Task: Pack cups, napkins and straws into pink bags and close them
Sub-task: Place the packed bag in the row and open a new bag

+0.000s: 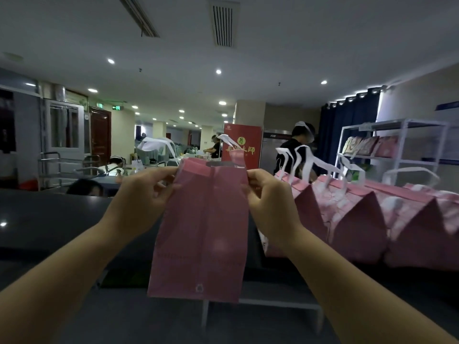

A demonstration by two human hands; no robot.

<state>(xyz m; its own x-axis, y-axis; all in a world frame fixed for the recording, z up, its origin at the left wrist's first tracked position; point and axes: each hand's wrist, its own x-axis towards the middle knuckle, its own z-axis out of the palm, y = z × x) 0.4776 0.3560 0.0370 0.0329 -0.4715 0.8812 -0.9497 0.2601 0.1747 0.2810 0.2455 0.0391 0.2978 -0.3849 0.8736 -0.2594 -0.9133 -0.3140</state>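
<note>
**Holding the pink bag [203, 232] up by its mouth**

We pinch the bag at its top corners, left hand [146, 194] on one, right hand [270, 204] on the other, both equally near. Its long axis hangs straight down below our hands, mouth uppermost. Closed bags [357, 219] stand on the surface [49, 219] beyond our right hand.
</note>
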